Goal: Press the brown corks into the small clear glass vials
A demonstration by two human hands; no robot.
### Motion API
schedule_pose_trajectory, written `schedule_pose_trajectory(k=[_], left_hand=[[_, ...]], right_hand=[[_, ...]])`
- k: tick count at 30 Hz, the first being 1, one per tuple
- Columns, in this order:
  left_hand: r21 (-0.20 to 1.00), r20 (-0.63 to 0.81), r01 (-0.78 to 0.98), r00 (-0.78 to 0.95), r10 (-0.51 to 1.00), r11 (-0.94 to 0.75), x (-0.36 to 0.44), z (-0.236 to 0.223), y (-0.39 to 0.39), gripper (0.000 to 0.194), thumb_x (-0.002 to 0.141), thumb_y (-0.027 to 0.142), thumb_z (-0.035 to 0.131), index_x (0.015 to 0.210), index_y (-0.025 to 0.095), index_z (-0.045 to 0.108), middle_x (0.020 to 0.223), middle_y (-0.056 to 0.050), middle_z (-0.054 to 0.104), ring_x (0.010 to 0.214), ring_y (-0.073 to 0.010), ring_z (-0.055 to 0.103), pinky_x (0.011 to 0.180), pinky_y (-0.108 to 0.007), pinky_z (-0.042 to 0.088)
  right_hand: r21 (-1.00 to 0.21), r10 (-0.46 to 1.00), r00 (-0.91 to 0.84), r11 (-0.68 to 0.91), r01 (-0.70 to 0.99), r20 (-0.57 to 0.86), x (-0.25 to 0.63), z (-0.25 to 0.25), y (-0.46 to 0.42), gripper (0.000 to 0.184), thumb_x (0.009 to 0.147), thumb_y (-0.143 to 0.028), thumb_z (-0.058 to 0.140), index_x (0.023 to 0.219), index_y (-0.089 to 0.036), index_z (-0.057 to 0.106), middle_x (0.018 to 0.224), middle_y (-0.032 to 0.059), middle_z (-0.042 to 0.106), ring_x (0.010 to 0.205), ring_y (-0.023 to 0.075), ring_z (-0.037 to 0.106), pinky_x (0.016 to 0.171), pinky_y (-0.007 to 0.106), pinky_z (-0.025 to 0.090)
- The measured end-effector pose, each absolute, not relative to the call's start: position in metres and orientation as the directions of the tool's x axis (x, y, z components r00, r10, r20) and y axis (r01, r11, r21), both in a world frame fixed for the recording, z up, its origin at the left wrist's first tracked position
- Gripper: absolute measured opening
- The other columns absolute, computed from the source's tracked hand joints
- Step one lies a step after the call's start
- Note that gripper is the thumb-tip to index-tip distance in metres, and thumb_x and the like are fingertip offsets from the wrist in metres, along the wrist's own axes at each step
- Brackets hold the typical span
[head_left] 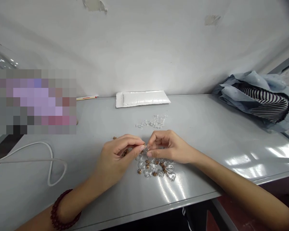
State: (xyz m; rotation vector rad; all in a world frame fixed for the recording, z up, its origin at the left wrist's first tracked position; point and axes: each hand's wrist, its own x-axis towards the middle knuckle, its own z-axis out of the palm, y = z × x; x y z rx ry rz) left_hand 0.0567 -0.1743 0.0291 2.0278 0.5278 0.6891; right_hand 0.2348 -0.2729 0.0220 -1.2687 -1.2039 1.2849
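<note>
My left hand (118, 157) pinches a tiny brown cork (144, 144) between thumb and forefinger. Against it, my right hand (168, 146) holds a small clear glass bottle (147, 148) by its fingertips; the fingers partly cover both pieces. Just below my hands lies a cluster of little glass bottles with brown corks (154, 174), in varied shapes. Several loose corks (125, 152) show beneath my left palm, and one single cork (114, 138) sits behind that hand. Beyond my hands is a scattered group of small clear glass pieces (157, 121) without corks.
A white padded packet (144, 98) rests by the wall at the back of the grey table (195, 128). Light blue and striped cloth (262, 98) is heaped at right. A white cable (50, 160) loops at left, near a thin stick (86, 98) and a blurred-out area.
</note>
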Motion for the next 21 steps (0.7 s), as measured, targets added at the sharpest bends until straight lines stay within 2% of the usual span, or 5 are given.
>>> schedule_pose_trajectory(k=[4,7,13,21], left_hand=[[0.691,0.465,0.054,0.730,0.500,-0.720,0.054,0.027,-0.176,0.014,0.086,0.017,0.057,0.086,0.022,0.070,0.086,-0.001,0.073,0.069,-0.0122,0.064,0.058,-0.023,0.051],[0.616,0.544,0.051,0.695,0.471,-0.786,0.052,0.023,-0.177,0.016,0.088,0.017,0.055,0.090,0.024,0.070,0.089,-0.001,0.072,0.069,-0.0127,0.063,0.056,-0.023,0.050],[0.595,0.587,0.060,0.650,0.484,-0.802,0.051,0.021,-0.179,0.016,0.087,0.014,0.058,0.088,0.025,0.070,0.088,0.002,0.071,0.067,-0.0101,0.062,0.050,-0.021,0.046],[0.605,0.586,0.128,0.597,0.548,-0.786,0.051,0.021,-0.184,0.013,0.086,0.015,0.061,0.086,0.024,0.070,0.087,0.001,0.071,0.067,-0.0117,0.062,0.055,-0.024,0.049]], right_hand=[[-0.990,0.993,-0.028,-0.118,-0.074,-0.117,0.231,0.024,-0.274,0.017,0.074,-0.020,0.076,0.080,-0.015,0.061,0.063,-0.0018,0.062,0.056,0.0089,0.058,0.052,0.022,0.046],[-0.981,0.992,-0.028,-0.128,-0.145,-0.126,0.228,0.025,-0.274,0.017,0.076,-0.024,0.075,0.081,-0.016,0.061,0.060,-0.0023,0.062,0.052,0.0085,0.057,0.049,0.021,0.045],[-0.974,0.994,0.028,-0.100,-0.205,-0.108,0.221,0.024,-0.275,0.015,0.077,-0.024,0.074,0.079,-0.016,0.062,0.057,-0.0025,0.063,0.051,0.0078,0.056,0.049,0.020,0.045],[-0.972,0.991,0.105,-0.051,-0.229,-0.077,0.220,0.024,-0.277,0.017,0.075,-0.023,0.076,0.077,-0.017,0.060,0.056,-0.0031,0.062,0.050,0.0083,0.057,0.047,0.020,0.045]])
